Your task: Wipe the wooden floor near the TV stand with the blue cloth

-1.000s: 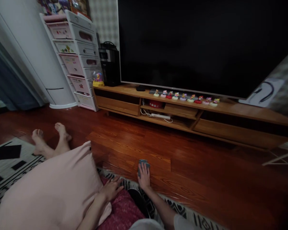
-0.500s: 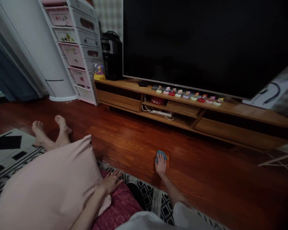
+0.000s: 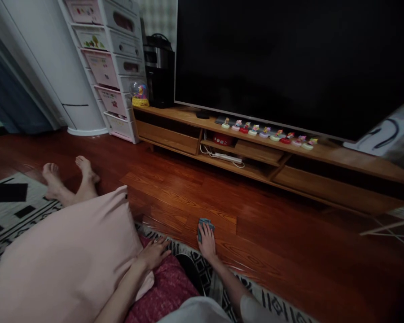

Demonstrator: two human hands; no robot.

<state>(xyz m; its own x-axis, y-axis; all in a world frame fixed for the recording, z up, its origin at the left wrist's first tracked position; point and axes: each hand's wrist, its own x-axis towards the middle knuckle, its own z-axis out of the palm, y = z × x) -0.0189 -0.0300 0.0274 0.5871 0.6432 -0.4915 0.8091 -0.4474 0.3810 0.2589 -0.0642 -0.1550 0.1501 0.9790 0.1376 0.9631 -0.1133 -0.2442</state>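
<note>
My right hand (image 3: 207, 240) presses a small blue-green cloth (image 3: 204, 222) against the wooden floor (image 3: 175, 193), its fingers laid over the cloth. Beside the pink pillow (image 3: 74, 251), my left hand (image 3: 155, 252) lies palm down with fingers stretched out, holding nothing. It rests on dark red fabric (image 3: 170, 287) over my lap. The pillow covers most of the legs, and two bare feet (image 3: 85, 168) stick out beyond it.
A long wooden TV stand (image 3: 175, 139) runs across the far side under a large dark television (image 3: 283, 58). Several small figurines (image 3: 265, 132) line its top. A drawer tower (image 3: 121, 67) stands at the left. A patterned rug (image 3: 276, 305) lies under me.
My right hand has slid left and slightly nearer to me along the floor, taking the cloth with it. My left hand stays in place. The view has shifted slightly.
</note>
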